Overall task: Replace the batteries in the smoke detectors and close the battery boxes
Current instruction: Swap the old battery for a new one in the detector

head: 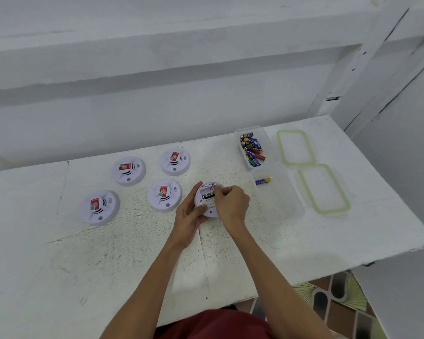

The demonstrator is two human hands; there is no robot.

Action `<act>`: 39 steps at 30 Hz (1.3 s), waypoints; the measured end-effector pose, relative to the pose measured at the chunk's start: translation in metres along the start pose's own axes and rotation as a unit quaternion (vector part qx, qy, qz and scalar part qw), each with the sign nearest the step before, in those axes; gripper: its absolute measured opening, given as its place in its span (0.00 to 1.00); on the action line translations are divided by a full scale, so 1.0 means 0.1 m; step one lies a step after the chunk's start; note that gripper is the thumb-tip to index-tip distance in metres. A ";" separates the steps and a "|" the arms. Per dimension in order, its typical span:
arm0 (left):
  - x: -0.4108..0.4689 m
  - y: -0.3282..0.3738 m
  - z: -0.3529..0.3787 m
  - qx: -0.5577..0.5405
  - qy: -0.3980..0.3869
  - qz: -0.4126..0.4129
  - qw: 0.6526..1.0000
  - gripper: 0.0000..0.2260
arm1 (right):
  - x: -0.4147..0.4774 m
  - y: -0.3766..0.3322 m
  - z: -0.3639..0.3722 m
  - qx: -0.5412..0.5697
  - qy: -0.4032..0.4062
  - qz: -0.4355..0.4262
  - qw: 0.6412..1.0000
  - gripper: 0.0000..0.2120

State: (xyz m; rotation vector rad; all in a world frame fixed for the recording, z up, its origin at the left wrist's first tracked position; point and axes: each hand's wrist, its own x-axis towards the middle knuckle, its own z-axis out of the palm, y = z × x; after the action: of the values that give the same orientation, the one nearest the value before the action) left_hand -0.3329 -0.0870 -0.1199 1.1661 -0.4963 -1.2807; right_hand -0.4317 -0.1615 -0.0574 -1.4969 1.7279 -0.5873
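Progress early, judging by layout | left hand (190, 217) grip cradles flipped detector (209, 212) | right hand (231, 204) grip pinches battery (207, 195) in compartment | four detectors (164, 195) apparently pending

Left hand (190, 216), right hand (231, 204) close, fingers (221, 192) curled.

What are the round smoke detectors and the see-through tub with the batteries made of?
The smoke detectors look like hard white plastic: smooth, even shells with moulded curved slots. The clear tub seems to be see-through plastic, since the batteries show through its walls. Which plastic can't be told.
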 end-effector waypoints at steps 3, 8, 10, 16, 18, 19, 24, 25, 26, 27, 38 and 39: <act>-0.01 0.01 0.02 -0.020 0.007 -0.003 1.000 0.31 | -0.01 -0.03 0.01 0.010 0.012 -0.007 1.000 0.13; 0.00 0.03 0.00 -0.046 0.009 -0.011 0.999 0.30 | -0.02 -0.03 -0.06 0.041 0.008 -0.067 0.997 0.09; 0.01 0.03 -0.01 -0.045 0.006 -0.015 0.999 0.28 | -0.01 -0.01 -0.10 0.043 -0.012 -0.100 0.994 0.08; 0.02 0.05 -0.02 -0.023 -0.004 -0.029 0.999 0.29 | 0.09 0.13 -0.50 0.090 -0.021 -0.134 0.987 0.08; 0.02 0.04 -0.03 -0.021 -0.006 -0.033 0.999 0.29 | 0.15 0.19 -0.71 0.107 0.009 -0.128 0.986 0.08; 0.03 0.04 -0.03 -0.021 -0.006 -0.035 0.999 0.29 | 0.18 0.22 -0.81 0.111 0.030 -0.129 0.985 0.08; 0.04 0.04 -0.04 -0.023 -0.004 -0.044 0.999 0.29 | 0.36 0.43 -1.22 0.087 0.124 -0.125 0.981 0.08; 0.04 0.03 -0.04 -0.024 -0.003 -0.045 0.999 0.29 | 0.40 0.48 -1.26 0.073 0.129 -0.124 0.981 0.08; 0.04 0.03 -0.04 -0.023 -0.003 -0.045 0.999 0.29 | 0.44 0.54 -1.29 0.055 0.127 -0.124 0.983 0.08; 0.04 0.03 -0.05 -0.023 -0.003 -0.046 0.999 0.30 | 0.48 0.59 -1.29 0.035 0.121 -0.121 0.985 0.07; 0.04 0.02 -0.04 -0.016 -0.005 -0.046 0.999 0.30 | 0.61 0.71 -0.99 -0.049 0.092 -0.062 0.993 0.07; 0.04 0.03 -0.04 -0.017 -0.005 -0.046 0.999 0.30 | 0.62 0.73 -0.97 -0.062 0.088 -0.050 0.993 0.08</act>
State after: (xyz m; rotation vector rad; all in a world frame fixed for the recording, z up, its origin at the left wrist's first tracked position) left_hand -0.3270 -0.0892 -0.1206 1.1664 -0.4303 -1.3702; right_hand -0.5540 -0.2196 -0.0693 -1.6685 1.8609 -0.6936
